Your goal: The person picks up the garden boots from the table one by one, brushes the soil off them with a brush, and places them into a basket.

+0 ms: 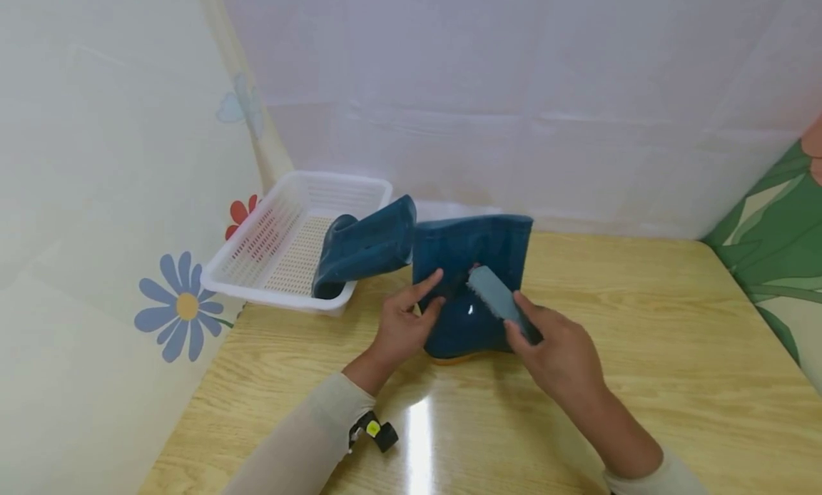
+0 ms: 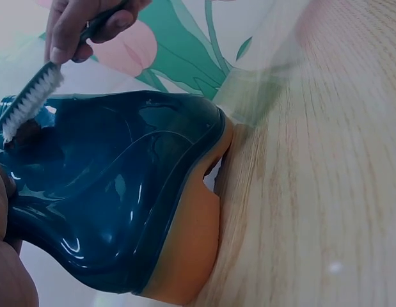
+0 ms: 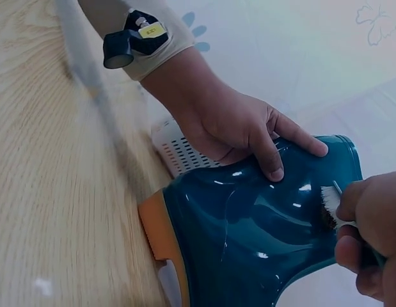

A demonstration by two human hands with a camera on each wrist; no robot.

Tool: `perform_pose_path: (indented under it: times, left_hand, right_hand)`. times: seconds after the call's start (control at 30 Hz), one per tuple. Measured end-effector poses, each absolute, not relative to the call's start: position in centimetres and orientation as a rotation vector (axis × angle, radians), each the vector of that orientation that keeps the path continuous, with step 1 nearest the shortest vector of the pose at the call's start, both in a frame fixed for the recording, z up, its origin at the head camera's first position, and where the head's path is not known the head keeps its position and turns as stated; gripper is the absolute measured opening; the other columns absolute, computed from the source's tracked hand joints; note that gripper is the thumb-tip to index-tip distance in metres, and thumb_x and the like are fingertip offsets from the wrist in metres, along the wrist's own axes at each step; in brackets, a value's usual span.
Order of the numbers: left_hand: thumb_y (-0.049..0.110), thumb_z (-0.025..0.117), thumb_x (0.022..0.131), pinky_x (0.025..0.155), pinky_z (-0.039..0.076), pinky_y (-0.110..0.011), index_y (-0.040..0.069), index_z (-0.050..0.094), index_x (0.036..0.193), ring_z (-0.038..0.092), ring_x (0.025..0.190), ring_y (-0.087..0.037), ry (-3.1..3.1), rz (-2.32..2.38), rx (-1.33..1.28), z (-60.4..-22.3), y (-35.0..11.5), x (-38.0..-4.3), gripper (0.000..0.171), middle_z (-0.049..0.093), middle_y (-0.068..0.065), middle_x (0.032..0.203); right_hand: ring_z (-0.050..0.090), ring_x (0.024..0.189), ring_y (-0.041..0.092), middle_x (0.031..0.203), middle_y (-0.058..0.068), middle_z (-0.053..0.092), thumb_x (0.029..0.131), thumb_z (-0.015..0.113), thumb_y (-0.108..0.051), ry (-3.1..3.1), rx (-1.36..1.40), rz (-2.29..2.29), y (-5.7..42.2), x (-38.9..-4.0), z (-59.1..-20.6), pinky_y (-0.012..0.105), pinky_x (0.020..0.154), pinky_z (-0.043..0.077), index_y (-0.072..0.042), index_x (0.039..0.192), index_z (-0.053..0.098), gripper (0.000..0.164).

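Observation:
A teal rubber boot (image 1: 449, 331) with an orange sole (image 2: 194, 240) stands upright on the table. My left hand (image 1: 401, 327) grips its left side, with thumb and forefinger (image 3: 300, 137) on the near surface; the other fingers are mostly hidden. My right hand (image 1: 565, 352) holds a scrub brush (image 1: 494, 295) by its handle. White bristles (image 2: 34, 99) touch the shaft at a dark smudge (image 2: 26, 134), as the left wrist view shows. Only part of the brush head appears in the right wrist view, beside the right hand (image 3: 377, 224).
A second teal boot (image 1: 369, 245) lies tilted in a white plastic basket (image 1: 237, 288) at the back left, its shaft over the rim. The wood-grain table (image 1: 674, 338) extends to the right. A pale sheet (image 1: 514, 110) hangs behind.

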State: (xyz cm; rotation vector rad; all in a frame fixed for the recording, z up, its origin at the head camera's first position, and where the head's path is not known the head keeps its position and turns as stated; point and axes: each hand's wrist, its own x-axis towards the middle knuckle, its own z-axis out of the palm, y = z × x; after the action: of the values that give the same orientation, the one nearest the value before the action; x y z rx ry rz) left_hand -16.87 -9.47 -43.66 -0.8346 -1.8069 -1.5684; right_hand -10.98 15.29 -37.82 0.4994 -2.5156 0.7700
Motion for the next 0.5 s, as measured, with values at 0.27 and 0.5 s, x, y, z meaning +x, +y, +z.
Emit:
perform_pose_path:
  times: [0.27,0.5]
  left_hand:
    - [-0.016,0.071,0.087,0.046,0.031,-0.026,0.006,0.063,0.138,0.030,0.045,-0.010,-1.822,-1.603,-0.815,-43.38,-9.37,-16.74,0.056,0.069,-0.020,0.088]
    - [-0.015,0.071,0.088,0.044,0.026,-0.028,0.007,0.064,0.137,0.021,0.043,-0.010,-1.827,-1.609,-0.815,-43.41,-9.36,-16.74,0.054,0.065,-0.017,0.080]
  right_hand:
    - [0.057,0.062,0.014,0.096,0.017,0.074,0.087,0.081,-0.014,-2.513,0.561,0.823,15.69,-10.26,-37.83,0.026,0.050,0.040,-0.005,0.133,0.069,0.049]
    - [0.066,0.070,0.021,0.094,0.017,0.074,0.083,0.084,-0.008,-2.376,0.610,0.811,15.09,-10.57,-37.30,0.034,0.052,0.050,-0.002,0.132,0.068,0.051]
